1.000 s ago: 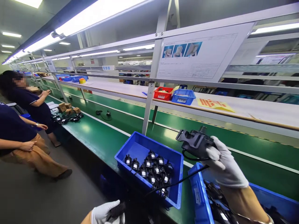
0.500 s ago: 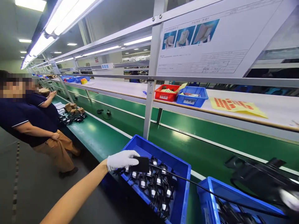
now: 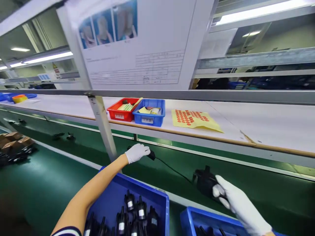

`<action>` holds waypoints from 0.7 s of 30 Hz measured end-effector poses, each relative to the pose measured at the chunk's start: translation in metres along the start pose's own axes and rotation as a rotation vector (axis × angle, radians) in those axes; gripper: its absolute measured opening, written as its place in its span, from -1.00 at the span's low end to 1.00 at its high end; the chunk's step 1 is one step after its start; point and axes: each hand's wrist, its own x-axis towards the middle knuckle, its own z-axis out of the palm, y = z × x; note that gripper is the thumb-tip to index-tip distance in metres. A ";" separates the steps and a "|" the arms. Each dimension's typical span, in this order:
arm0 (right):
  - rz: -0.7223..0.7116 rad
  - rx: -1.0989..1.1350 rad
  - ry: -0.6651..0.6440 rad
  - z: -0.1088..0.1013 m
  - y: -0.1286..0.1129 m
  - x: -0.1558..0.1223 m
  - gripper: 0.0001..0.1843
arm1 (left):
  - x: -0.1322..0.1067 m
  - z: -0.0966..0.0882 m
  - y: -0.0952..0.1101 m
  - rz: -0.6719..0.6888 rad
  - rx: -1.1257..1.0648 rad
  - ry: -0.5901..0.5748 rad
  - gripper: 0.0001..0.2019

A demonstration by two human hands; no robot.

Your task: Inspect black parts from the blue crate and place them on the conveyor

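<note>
My left hand [image 3: 137,153], in a white glove, is closed on a small black block [image 3: 152,155] that looks like a power adapter, over the green belt beyond a blue bin. From the block a thin black cable [image 3: 173,169] runs right to a black plastic device [image 3: 205,182], whose kind I cannot make out. My right hand [image 3: 227,195], also white-gloved, is closed around that device's right side, just beyond a second blue bin. Several small black devices [image 3: 121,219] with silvery labels stand in the left bin [image 3: 167,213].
The second blue bin [image 3: 188,216] holds dark parts. Across the belt [image 3: 172,186] runs a white shelf [image 3: 265,124] with a red tray [image 3: 120,114], a blue tray [image 3: 149,122] and a yellow sticker sheet [image 3: 194,119]. A metal post [image 3: 102,121] rises behind the left bin.
The view has turned right. My left hand has gone from above the left bin to the belt behind it, still holding the block. My right hand and the black device now show clearly.
</note>
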 end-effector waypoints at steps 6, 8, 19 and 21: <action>0.066 -0.053 -0.094 0.060 0.037 0.090 -0.42 | 0.083 0.063 -0.080 -0.271 -0.187 -0.310 -0.66; 0.112 -0.102 -0.126 0.093 0.045 0.119 -0.50 | 0.094 0.083 -0.091 -0.369 -0.231 -0.379 -0.66; 0.104 -0.827 -0.322 0.188 0.068 0.241 -0.73 | -0.001 0.132 0.046 -0.604 -0.459 -0.089 -0.54; 0.051 -0.943 -0.367 0.191 0.065 0.250 -0.74 | -0.050 0.138 0.085 -0.602 -0.518 0.004 -0.50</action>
